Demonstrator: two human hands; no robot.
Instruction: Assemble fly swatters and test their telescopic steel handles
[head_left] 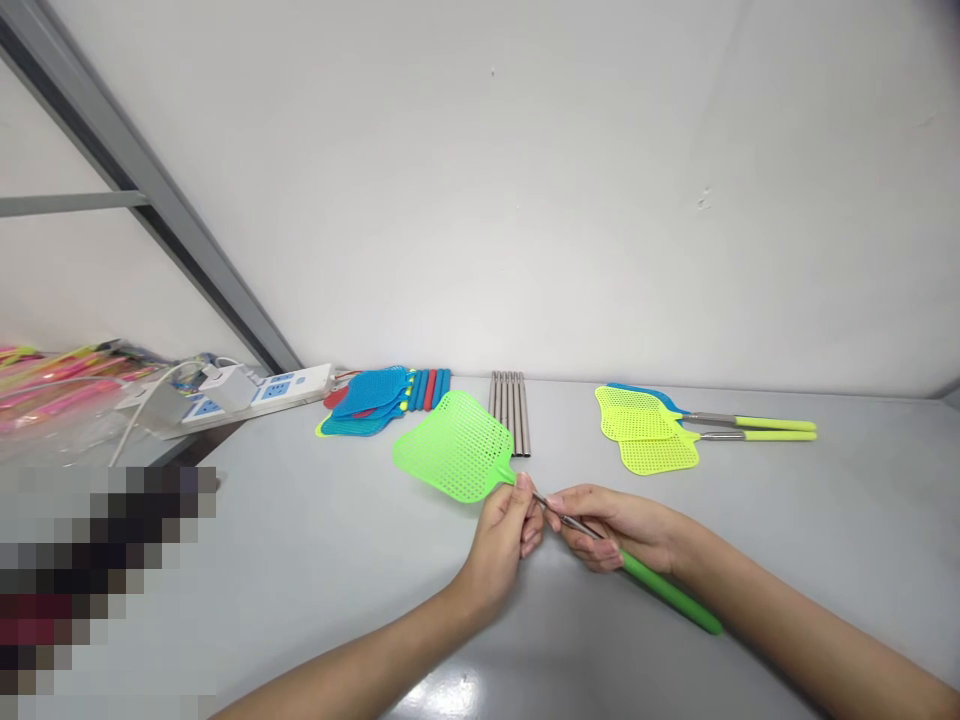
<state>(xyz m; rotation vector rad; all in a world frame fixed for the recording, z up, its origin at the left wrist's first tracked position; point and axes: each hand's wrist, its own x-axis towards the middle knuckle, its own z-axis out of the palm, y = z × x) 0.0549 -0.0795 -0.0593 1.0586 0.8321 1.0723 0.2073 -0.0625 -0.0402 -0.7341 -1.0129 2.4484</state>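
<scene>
Both hands hold one green fly swatter [454,450] above the grey table. My left hand [504,540] pinches it at the neck, where the perforated head meets the metal rod. Fingers of my right hand [611,525] are wrapped round the thin metal rod, just above the dark green grip [671,595]. The head points up and left, and the grip slants down to the right. Behind it, several metal rods [510,410] lie side by side. To the right are yellow fly swatters [660,457] with metal rods and yellow grips, over a blue one [671,403].
Loose swatter heads [367,400] in blue, red and yellow lie at the back left beside several coloured grips [431,388]. A white power strip [281,390] with plugs and cables is farther left, near plastic-wrapped pink and yellow items [67,390]. A white wall [525,200] closes the back.
</scene>
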